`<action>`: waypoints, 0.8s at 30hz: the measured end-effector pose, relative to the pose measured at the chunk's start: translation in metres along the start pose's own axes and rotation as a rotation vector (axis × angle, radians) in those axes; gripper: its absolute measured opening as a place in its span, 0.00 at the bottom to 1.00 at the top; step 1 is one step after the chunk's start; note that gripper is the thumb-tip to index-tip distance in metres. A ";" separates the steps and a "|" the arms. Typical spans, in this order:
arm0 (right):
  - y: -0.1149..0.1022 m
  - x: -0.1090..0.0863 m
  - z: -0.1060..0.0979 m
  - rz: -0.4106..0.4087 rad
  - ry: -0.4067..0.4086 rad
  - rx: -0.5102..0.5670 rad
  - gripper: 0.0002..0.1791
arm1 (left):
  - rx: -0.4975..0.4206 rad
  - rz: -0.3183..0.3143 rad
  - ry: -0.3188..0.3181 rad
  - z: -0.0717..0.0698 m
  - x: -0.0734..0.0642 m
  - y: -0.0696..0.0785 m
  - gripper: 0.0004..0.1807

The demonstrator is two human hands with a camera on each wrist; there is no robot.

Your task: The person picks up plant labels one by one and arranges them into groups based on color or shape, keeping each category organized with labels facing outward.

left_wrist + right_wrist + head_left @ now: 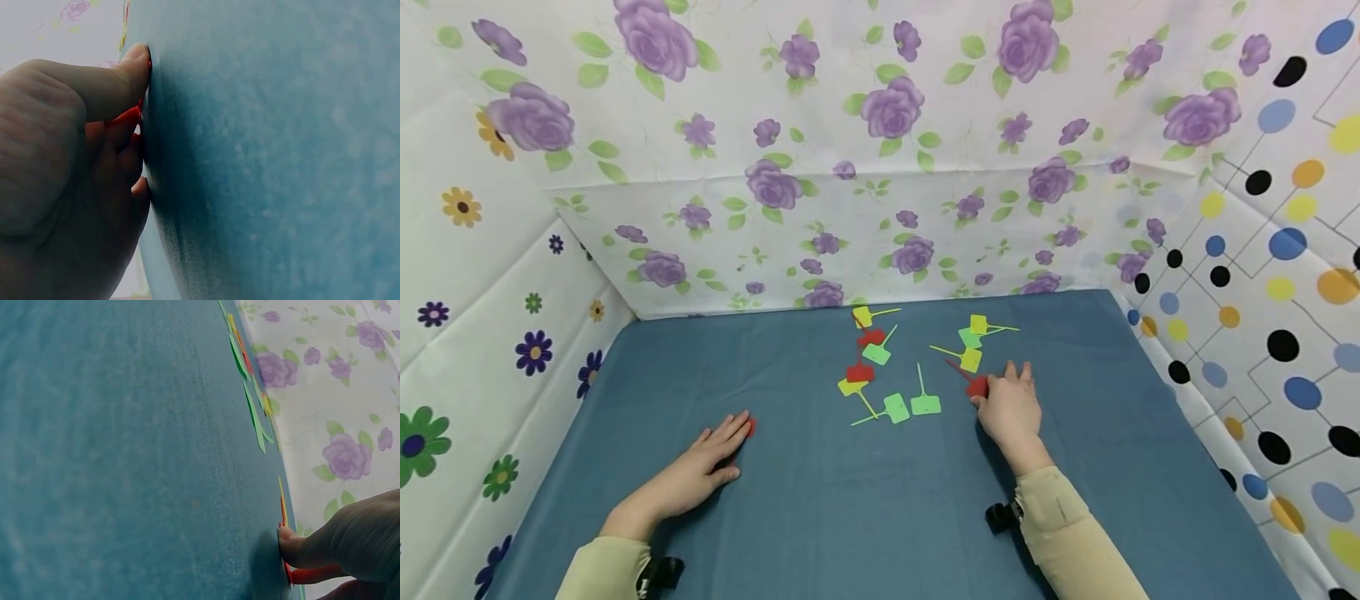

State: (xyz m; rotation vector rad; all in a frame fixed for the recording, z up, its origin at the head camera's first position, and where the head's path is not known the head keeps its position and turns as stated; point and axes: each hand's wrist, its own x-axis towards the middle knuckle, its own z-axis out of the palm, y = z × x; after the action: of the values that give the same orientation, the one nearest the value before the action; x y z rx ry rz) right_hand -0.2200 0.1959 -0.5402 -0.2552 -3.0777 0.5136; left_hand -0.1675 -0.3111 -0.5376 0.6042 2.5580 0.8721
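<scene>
On the left of the blue cloth, my left hand (703,467) rests palm down with its fingers stretched out over a red label tag (752,427). Most of that tag is hidden beneath the fingers; in the left wrist view, red shows between thumb (136,65) and fingers. My right hand (1011,408) pinches the edge of another red label tag (977,386) between thumb and index finger, the other fingers extended. This tag's thin stem points up and left, towards a yellow tag (971,360). The right wrist view shows the thumb (290,545) low at the cloth beside the red tag.
Left of the right hand lie green tags (926,405), with red (860,373) and yellow ones (853,387) overlapping. Farther back are a yellow tag (978,323) and a green tag (970,338). Patterned sheets (880,208) wall the table at the back and sides.
</scene>
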 end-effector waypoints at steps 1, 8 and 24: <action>0.000 0.000 0.000 0.003 -0.001 0.002 0.29 | 0.000 0.000 0.000 0.000 0.000 0.000 0.41; -0.001 0.000 0.001 0.020 -0.010 0.026 0.30 | -0.010 -0.006 -0.003 -0.001 0.000 -0.001 0.41; -0.001 -0.002 0.004 0.027 -0.012 0.031 0.30 | -0.023 -0.011 -0.014 -0.001 0.000 -0.001 0.41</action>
State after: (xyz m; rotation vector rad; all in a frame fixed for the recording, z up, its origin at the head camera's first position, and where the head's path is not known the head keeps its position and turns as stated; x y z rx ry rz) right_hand -0.2185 0.1933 -0.5432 -0.2953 -3.0794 0.5651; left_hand -0.1685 -0.3119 -0.5373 0.5863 2.5333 0.8887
